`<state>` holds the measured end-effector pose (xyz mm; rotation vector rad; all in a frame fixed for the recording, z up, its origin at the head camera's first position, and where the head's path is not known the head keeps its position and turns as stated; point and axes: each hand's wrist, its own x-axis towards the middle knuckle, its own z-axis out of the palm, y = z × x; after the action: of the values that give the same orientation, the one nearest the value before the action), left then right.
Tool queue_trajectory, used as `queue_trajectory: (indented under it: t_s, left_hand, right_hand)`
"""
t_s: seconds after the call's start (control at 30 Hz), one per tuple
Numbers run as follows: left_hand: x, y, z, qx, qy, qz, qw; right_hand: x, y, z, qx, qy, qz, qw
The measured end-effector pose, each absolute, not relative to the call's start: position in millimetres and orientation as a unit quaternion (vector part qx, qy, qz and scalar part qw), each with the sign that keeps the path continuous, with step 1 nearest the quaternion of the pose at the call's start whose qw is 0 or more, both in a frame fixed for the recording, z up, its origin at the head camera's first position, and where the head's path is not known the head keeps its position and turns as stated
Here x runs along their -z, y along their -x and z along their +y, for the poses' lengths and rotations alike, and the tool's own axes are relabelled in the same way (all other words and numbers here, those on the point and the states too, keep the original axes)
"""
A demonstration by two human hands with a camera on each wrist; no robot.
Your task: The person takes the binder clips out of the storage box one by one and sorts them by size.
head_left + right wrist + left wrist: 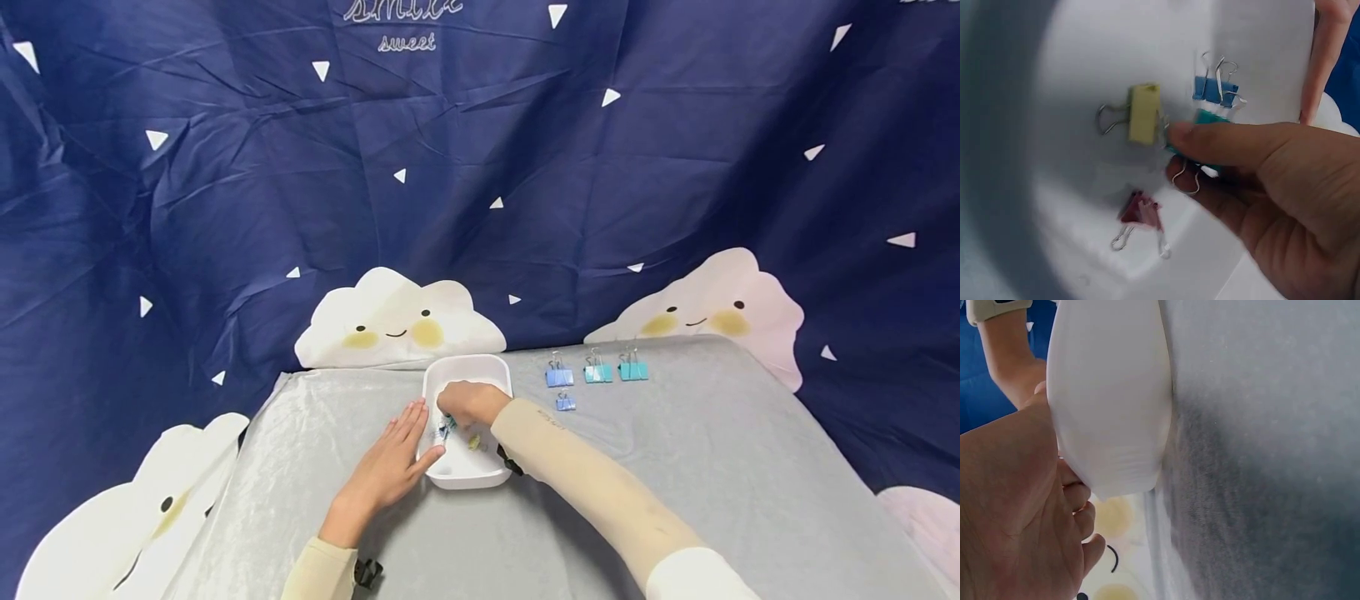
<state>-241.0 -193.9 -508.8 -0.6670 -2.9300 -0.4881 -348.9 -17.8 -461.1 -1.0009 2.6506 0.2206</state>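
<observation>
Got a huge navy backdrop [480,167] across the upper frame in the head view, printed with smiley clouds and little white triangles

Next down in size, looking at grey cloth [712,500] spread over the lower middle

Then spotting a beige sleeve [592,475] slanting in from the lower right, and a white tray [468,482] just below center

Down to the left hand [393,462], lower left of center: resting on the tray's left edge, with fingers mostly straight and thumb wide of them

As for the right hand [472,400], reaching inside the tray and, per the right wrist view, pinching a teal clip [1211,117] between thumb and finger, so pretty narrow

Also seeing in that view a yellow clip [1145,114] left of the thumb tip, a blue clip [1215,90] upper right (can't tell if touching the teal one), and a blurry red clip [1141,211] lower center

Right of the tray in the head view, lined up: a light blue clip [559,377], a turquoise clip [598,374] and a second turquoise clip [633,372], plus, smallest of all, a mini clip [566,403] just below the light blue one
</observation>
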Motion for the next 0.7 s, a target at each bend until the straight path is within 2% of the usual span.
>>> queue_trajectory:
  t_s: [0.27,0.5,0.7]
  left_hand:
    - [508,242,-193,0.157,0.221,-0.961,0.047]
    - [508,241,-194,0.158,0.218,-0.962,0.043]
    - [509,242,-194,0.162,0.220,-0.961,0.050]
  right_hand:
    - [460,358,-8,0.002,0.341,0.928,0.151]
    - [456,364,-2,0.018,0.369,0.925,0.087]
    - [454,369,2,0.029,0.377,0.924,0.065]
